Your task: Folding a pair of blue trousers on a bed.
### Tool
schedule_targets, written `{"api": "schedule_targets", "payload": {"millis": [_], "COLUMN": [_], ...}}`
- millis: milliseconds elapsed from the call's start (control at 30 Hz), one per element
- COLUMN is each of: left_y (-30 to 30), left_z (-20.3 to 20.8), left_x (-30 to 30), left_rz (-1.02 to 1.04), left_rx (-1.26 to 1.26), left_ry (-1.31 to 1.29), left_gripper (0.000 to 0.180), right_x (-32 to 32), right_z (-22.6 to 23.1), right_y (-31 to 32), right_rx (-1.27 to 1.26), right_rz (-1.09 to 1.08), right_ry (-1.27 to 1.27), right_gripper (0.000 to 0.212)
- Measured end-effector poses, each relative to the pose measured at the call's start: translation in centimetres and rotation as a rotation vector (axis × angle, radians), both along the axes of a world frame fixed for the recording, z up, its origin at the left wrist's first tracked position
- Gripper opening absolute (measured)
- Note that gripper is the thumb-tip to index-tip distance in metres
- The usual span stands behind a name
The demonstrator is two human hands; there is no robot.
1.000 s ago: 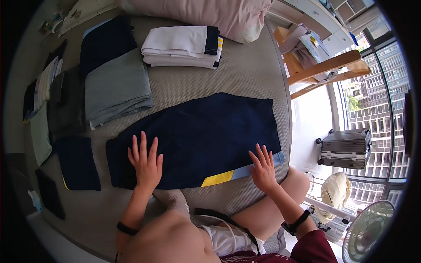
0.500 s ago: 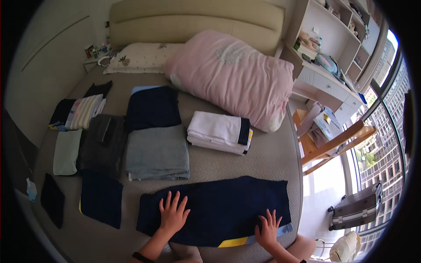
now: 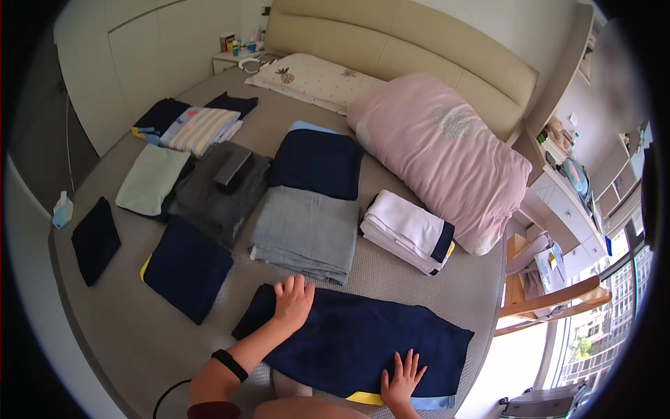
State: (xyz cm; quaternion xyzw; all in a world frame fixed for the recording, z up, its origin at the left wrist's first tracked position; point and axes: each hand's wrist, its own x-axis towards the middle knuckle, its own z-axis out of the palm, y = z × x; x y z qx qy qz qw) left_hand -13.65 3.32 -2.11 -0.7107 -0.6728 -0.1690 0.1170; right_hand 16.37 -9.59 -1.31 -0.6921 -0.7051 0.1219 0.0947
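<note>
A pair of navy trousers [image 3: 363,335], with yellow and light-blue patches along the near edge, lies lengthwise in front of me on the bed. At its far left edge, my left hand [image 3: 293,304] has its fingers bent over and closed on the cloth. My right hand [image 3: 403,383] rests flat on the right part, fingers spread. Just beyond are folded grey-blue jeans [image 3: 307,234]. A folded navy garment [image 3: 187,269] with a yellow edge lies to the left.
Beyond lie a dark grey garment [image 3: 216,199] with a black box [image 3: 234,171] on it, a pale green garment [image 3: 153,178], striped clothes [image 3: 199,129], another navy pile [image 3: 317,160] and white clothes [image 3: 405,230]. A pink quilt [image 3: 440,153] is heaped by the headboard [image 3: 398,52].
My left hand has gone from lying flat to curled at the trousers' far edge. My right hand has shifted slightly left in view, still flat. The whole view has turned and swung left.
</note>
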Motion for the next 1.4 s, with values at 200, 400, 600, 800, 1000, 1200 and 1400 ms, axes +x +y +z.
{"api": "schedule_targets", "payload": {"millis": [200, 400, 600, 800, 1000, 1200, 1400], "left_y": [1.7, 1.5, -3.5, -6.2, -5.3, -2.3, -2.1], "left_z": [0.8, -0.1, 1.6, -1.2, -1.9, -1.5, 0.3], "left_x": [-1.2, -0.9, 4.2, 5.6, 4.3, 1.6, 2.0], "left_rz": [-0.061, 0.042, -0.269, -0.613, -0.615, -0.442, -0.265], "left_rx": [0.133, 0.109, 0.077, -0.137, -0.264, -0.326, -0.4], "left_ry": [-0.034, 0.009, -0.257, -0.339, -0.448, -0.329, -0.164], "left_gripper": [0.007, 0.02, 0.049, 0.057, 0.06, 0.073, 0.081], "right_x": [0.4, 0.3, 0.3, -3.0, -7.8, -8.4, -8.6], "right_z": [-1.1, -1.4, -1.1, 1.0, -0.9, 0.1, 0.4], "right_y": [0.1, -0.4, -0.1, 3.2, 6.9, 7.2, 8.0], "right_rx": [0.0, -0.007, -0.009, 0.12, 0.068, 0.008, -0.013], "right_rz": [0.01, 0.015, 0.022, 0.19, 0.392, 0.371, 0.375], "right_ry": [-0.062, -0.066, -0.093, 0.07, 0.036, -0.046, -0.009], "right_gripper": [0.058, 0.057, 0.056, 0.05, 0.058, 0.074, 0.067]}}
